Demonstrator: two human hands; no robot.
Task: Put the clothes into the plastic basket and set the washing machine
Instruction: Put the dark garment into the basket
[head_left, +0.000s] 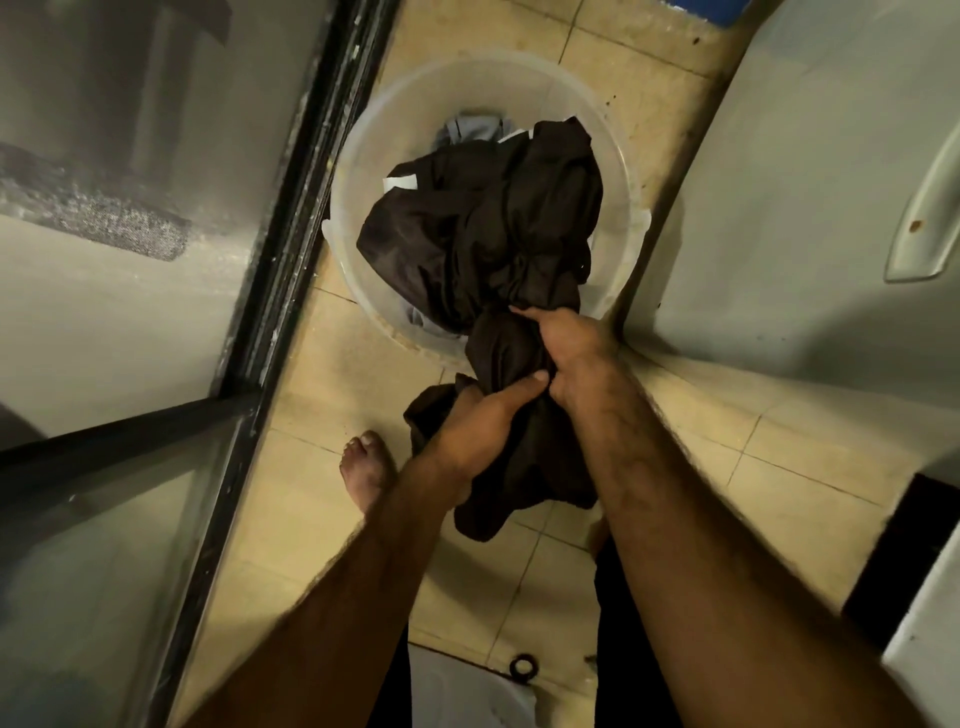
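Note:
A round translucent plastic basket (363, 156) stands on the tiled floor ahead of me. A dark brown garment (478, 228) is bunched up over it, covering most of its opening, and its lower end hangs down past the near rim. My left hand (483, 421) and my right hand (571, 353) both grip that hanging end, just in front of the basket. Light grey clothes (467, 130) show inside at the far side under the dark garment. A white appliance body (810, 208) rises on the right.
A dark-framed glass door (291, 218) runs along the left. My bare foot (363, 473) rests on the beige tiles (332, 374) below the basket. A grey handle (930, 208) sticks out of the appliance at far right. A small black ring (523, 666) lies on the floor near me.

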